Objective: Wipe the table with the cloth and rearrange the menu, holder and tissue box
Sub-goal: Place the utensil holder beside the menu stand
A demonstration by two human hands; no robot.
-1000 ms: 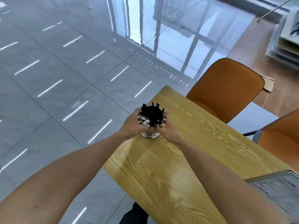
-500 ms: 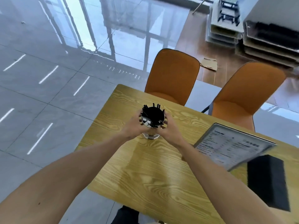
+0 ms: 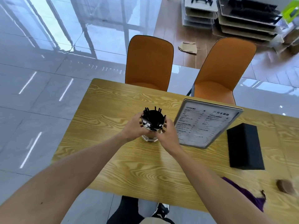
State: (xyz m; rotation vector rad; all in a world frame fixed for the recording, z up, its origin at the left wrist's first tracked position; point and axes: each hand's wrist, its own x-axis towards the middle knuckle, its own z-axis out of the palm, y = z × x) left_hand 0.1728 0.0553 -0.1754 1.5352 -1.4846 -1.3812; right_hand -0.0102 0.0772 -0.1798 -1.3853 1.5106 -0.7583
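Note:
A shiny metal holder (image 3: 150, 137) full of black sticks stands on the yellow wooden table (image 3: 129, 167) near its left end. My left hand (image 3: 131, 126) and my right hand (image 3: 169, 135) clasp it from both sides. Just right of it a framed white menu (image 3: 203, 125) stands tilted. Further right lies a black tissue box (image 3: 244, 146). A purple cloth (image 3: 249, 196) lies by the near edge, partly hidden behind my right forearm.
Two orange chairs (image 3: 148, 62) (image 3: 223, 67) are pushed in at the table's far side. A small brown round object (image 3: 284, 185) lies at the right near the cloth. Stacked trays (image 3: 242, 18) sit on the floor beyond. My legs and shoe (image 3: 160, 210) show below the near edge.
The view has swung right and the holder now stands near the menu; the menu, tissue box and cloth have come into sight. Both hands remain on the holder.

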